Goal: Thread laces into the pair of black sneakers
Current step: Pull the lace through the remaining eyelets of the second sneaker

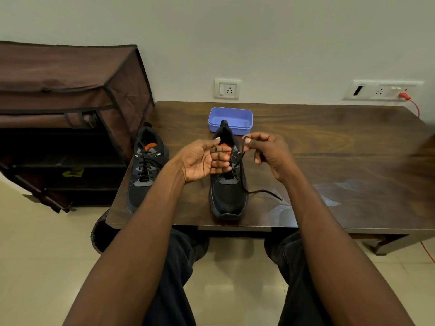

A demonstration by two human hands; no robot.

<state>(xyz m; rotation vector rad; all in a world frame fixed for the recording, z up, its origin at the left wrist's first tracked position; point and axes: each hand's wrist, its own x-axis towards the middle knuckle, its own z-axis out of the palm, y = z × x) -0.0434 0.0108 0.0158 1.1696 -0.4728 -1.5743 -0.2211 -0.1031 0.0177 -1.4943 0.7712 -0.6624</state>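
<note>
Head view: right hand pinches the lace above the sneaker near the bench's front edge. Left hand hovers released, holding nothing.

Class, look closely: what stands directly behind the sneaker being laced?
A blue plastic box stands behind the right sneaker on the table. The sneaker's heel covers part of its front wall; nothing shows inside it.

Blue plastic box on wooden table, brown fabric rack beside
</note>
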